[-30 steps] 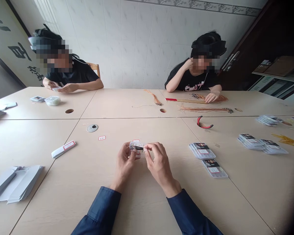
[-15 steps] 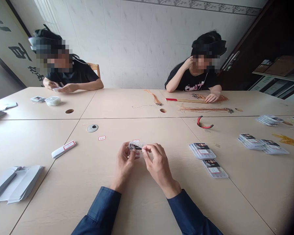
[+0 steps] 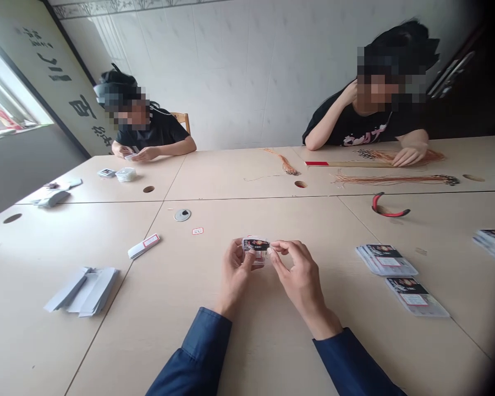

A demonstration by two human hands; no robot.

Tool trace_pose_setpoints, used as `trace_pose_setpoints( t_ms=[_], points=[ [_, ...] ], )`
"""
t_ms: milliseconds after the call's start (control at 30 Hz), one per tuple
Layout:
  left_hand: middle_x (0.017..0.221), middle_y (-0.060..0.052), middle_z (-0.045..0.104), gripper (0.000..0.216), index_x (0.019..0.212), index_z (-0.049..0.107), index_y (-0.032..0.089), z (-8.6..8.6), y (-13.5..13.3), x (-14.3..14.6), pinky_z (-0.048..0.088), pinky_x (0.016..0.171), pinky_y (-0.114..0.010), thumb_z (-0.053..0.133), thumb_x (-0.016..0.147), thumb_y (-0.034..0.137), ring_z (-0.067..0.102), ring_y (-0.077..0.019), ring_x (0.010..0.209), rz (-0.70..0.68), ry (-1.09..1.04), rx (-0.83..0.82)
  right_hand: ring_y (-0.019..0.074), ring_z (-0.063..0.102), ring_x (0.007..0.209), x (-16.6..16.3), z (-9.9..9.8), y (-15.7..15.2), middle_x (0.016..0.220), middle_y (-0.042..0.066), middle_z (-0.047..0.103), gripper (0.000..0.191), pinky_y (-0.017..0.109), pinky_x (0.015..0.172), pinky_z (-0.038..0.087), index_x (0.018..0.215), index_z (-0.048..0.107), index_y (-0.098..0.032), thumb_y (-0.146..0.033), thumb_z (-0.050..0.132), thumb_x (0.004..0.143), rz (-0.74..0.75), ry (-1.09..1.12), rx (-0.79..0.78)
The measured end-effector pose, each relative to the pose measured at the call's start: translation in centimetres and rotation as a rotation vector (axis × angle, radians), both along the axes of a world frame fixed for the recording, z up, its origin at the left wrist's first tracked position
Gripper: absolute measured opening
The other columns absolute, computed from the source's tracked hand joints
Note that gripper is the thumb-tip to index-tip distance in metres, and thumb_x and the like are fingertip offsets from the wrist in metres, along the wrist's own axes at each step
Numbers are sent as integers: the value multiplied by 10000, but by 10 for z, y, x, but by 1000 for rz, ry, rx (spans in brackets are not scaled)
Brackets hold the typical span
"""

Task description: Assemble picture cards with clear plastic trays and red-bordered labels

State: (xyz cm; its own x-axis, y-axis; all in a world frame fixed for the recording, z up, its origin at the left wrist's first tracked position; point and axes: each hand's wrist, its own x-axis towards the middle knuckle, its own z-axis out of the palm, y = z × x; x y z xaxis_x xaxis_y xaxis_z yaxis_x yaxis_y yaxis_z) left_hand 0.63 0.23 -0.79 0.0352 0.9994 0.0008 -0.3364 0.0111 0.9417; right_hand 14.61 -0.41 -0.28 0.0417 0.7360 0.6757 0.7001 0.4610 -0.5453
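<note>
My left hand (image 3: pixel 235 275) and my right hand (image 3: pixel 300 279) both hold a small clear plastic packet (image 3: pixel 256 247) above the pale wooden table (image 3: pixel 198 308). A dark printed card with a red mark shows inside the packet. My left fingers grip its left side, and my right fingertips pinch its right edge. Part of the packet is hidden by my fingers. Dark blue sleeves cover both my forearms. Two stacks of similar packets (image 3: pixel 385 260) lie to my right.
Across the table, a co-worker (image 3: pixel 148 129) handles small items, and another (image 3: pixel 367 104) rests a hand on copper-coloured strings (image 3: pixel 396 179). Nearby lie a wooden ruler (image 3: pixel 346 164), red-and-black curved handle (image 3: pixel 390 207), white paper strips (image 3: pixel 82 291), and table holes (image 3: pixel 300 184).
The whole scene has shifted right and tilted as my head turned left. The packet now shows its dark card more fully, and my right fingertips sit at its right edge.
</note>
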Motion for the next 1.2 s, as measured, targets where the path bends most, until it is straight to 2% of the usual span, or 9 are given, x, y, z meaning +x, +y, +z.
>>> trace_pose_setpoints(
  t_ms=[67,233,367,600,1200],
  points=[
    [997,-68,685,329,1023,563,192,1,-1,0,581,715,-319,669,814,423,673,-160,791,-11,-10,3,213,606,821,0,0,0,857,56,644,85,376,754,512,914,614,-220,-256,537,917,-11,-3,10],
    [952,-55,682,335,1015,569,192,3,-3,1,579,722,-320,679,807,430,673,-167,800,-27,1,-14,213,620,809,0,2,0,872,52,660,161,383,757,521,1054,631,-236,-254,546,918,-18,-20,51],
    [927,-55,688,342,1007,560,186,4,-2,0,577,730,-333,684,803,431,678,-173,797,-32,-11,-28,208,628,831,0,2,0,900,50,682,127,380,764,520,994,652,-237,-227,551,918,2,-48,79],
    [933,-62,701,326,1049,578,196,2,-3,2,552,737,-305,663,828,420,674,-173,823,-45,31,29,207,595,811,2,-1,1,868,50,641,77,355,726,501,914,595,-224,-251,524,929,-8,-33,25],
    [932,-80,709,326,1034,571,190,-3,1,2,551,772,-332,628,847,451,665,-185,832,41,157,89,209,566,867,-4,3,-4,899,48,609,47,366,788,465,924,538,-217,-192,500,936,52,-42,-66]
  ],
)
